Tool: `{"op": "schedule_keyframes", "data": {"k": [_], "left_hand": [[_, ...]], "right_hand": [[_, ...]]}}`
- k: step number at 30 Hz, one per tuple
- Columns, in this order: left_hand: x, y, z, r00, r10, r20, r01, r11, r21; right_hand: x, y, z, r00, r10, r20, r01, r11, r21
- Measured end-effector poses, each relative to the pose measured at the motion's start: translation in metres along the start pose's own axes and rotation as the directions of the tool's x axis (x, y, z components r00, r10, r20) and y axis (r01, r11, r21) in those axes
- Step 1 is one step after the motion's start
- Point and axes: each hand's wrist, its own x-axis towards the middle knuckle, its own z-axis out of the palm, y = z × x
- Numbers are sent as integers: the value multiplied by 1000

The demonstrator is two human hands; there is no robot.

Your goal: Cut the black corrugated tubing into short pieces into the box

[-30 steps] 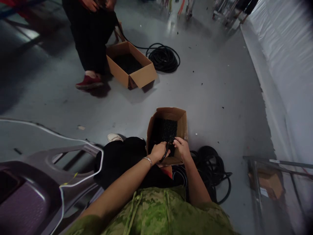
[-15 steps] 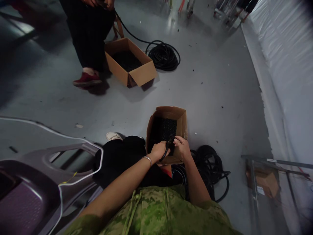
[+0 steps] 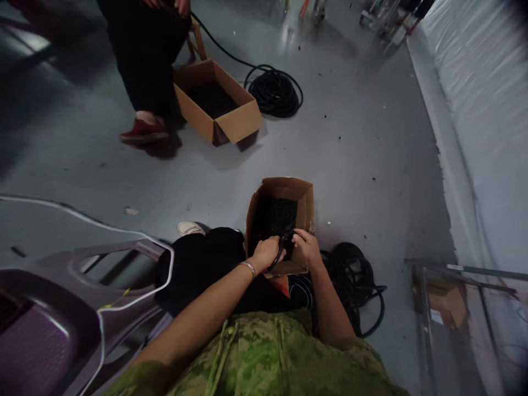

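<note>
My left hand [image 3: 267, 253] is closed round a black hose [image 3: 279, 254] at the near rim of a small cardboard box [image 3: 306, 206] on the floor in front of me. My right hand [image 3: 306, 247] is closed too, pinching the same hose just to the right, over the box opening. The box holds a dark heap of small black pieces [image 3: 275, 215]. A coil of black hose [image 3: 350, 275] lies on the floor to the right of the box, beside my right forearm. A bracelet sits on my left wrist.
Another person in dark trousers and a red shoe [image 3: 142, 132] stands at the top left, holding a black hose that runs to a second coil [image 3: 273, 92]. A larger cardboard box [image 3: 216, 107] lies beside that person. A grey plastic chair [image 3: 82, 291] with a white cable sits at left; a metal frame [image 3: 454, 297] at right.
My hands stay at the box rim, barely shifted. The view has drifted slightly, so everything sits a little higher in the picture.
</note>
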Motion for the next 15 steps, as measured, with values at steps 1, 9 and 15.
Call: {"op": "schedule_keyframes", "data": {"k": [1,9,15], "left_hand": [[0,0,-1,1000,-1,0,1,1000,4],[-2,2,-3,1000,4,11,-5,1000,25],[1,-1,2,1000,11,8,-11,1000,27]], "right_hand": [[0,0,0,1000,-6,2,6,1000,5],[-1,7,-2,1000,-7,10,7,1000,-3],[-1,9,-3,999,20,26,-20,1000,14]]}}
